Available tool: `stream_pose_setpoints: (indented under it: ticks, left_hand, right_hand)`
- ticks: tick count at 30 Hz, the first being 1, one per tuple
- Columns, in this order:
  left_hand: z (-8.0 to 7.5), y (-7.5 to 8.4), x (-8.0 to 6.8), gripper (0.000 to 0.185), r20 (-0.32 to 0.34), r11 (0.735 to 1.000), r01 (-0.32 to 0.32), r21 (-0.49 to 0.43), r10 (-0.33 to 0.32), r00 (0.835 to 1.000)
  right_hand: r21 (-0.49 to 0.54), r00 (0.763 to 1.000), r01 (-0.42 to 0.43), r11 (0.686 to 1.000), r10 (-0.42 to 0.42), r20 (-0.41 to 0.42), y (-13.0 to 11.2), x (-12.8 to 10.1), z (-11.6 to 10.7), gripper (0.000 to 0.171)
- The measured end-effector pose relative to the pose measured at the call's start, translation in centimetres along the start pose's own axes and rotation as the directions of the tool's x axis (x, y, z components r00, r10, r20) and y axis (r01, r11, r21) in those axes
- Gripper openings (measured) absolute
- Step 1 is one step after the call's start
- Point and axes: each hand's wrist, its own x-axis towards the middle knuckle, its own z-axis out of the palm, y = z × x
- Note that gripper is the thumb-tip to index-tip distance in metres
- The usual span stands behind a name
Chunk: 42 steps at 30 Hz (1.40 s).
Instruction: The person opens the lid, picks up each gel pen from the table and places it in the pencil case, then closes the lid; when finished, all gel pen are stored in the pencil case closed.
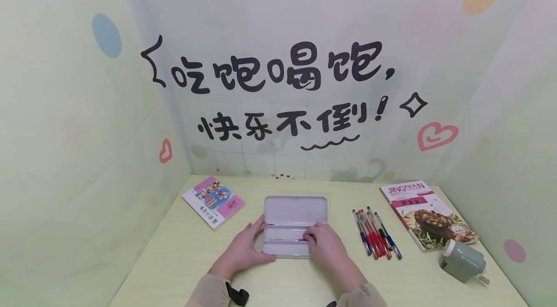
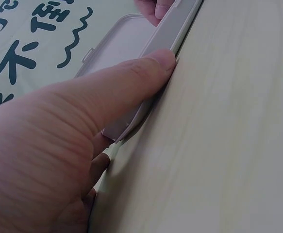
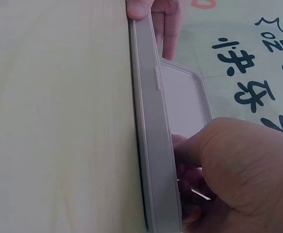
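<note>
Nearest the camera, the left hand [image 1: 243, 249] is bracing the near left corner of the open pencil case [image 1: 287, 241], its grip curled round the tray's edge with the thumb [image 2: 131, 77] lying along the side wall. The right hand [image 1: 324, 244] is reaching into the tray, fingers curled on a red pen [image 1: 285, 239] lying inside; how firmly it is pinching, I cannot tell. The case is sitting mid-bench [image 1: 174, 258], lid [image 1: 296, 210] flung back. Only this one pen seems packed. Further right, a row of pens [image 1: 376, 234] is waiting loose, beside a book [image 1: 428, 215] and a sharpener [image 1: 463, 261]; a booklet [image 1: 213, 200] is lying far left.
</note>
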Motion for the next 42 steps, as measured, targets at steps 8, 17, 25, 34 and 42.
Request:
stream_pose_setpoints:
  ticks: [8, 17, 25, 34, 42]
  left_hand:
    - [0.0, 0.0, 0.0, 0.137, -0.003, 1.0, 0.002, -0.008, -0.002, 1.0]
    - [0.1, -0.2, 0.0, 0.138, -0.006, 1.0, -0.009, 0.003, 0.009, 1.0]
    - [0.2, -0.4, 0.1, 0.139, -0.001, 1.0, -0.007, 0.01, 0.007, 1.0]
    - [0.2, -0.4, 0.2, 0.139, -0.005, 1.0, -0.011, 0.017, 0.011, 1.0]
    - [0.1, -0.3, 0.0, 0.139, -0.002, 1.0, 0.0, 0.013, 0.0, 1.0]
  right_hand:
    - [0.132, 0.989, -0.114, 0.985, 0.125, -0.073, 2.5, -0.7, -1.6, 0.015]
    - [0.124, 0.95, -0.248, 0.961, 0.267, -0.165, 7.7, -2.0, -4.3, 0.026]
    - [0.068, 0.921, -0.309, 0.949, 0.317, -0.226, 11.1, -4.1, -6.7, 0.031]
    - [-0.03, 0.872, -0.443, 0.896, 0.423, -0.246, 12.5, -5.2, -8.4, 0.04]
    - [-0.08, 0.837, -0.542, 0.837, 0.528, -0.141, 12.8, -5.5, -9.0, 0.052]
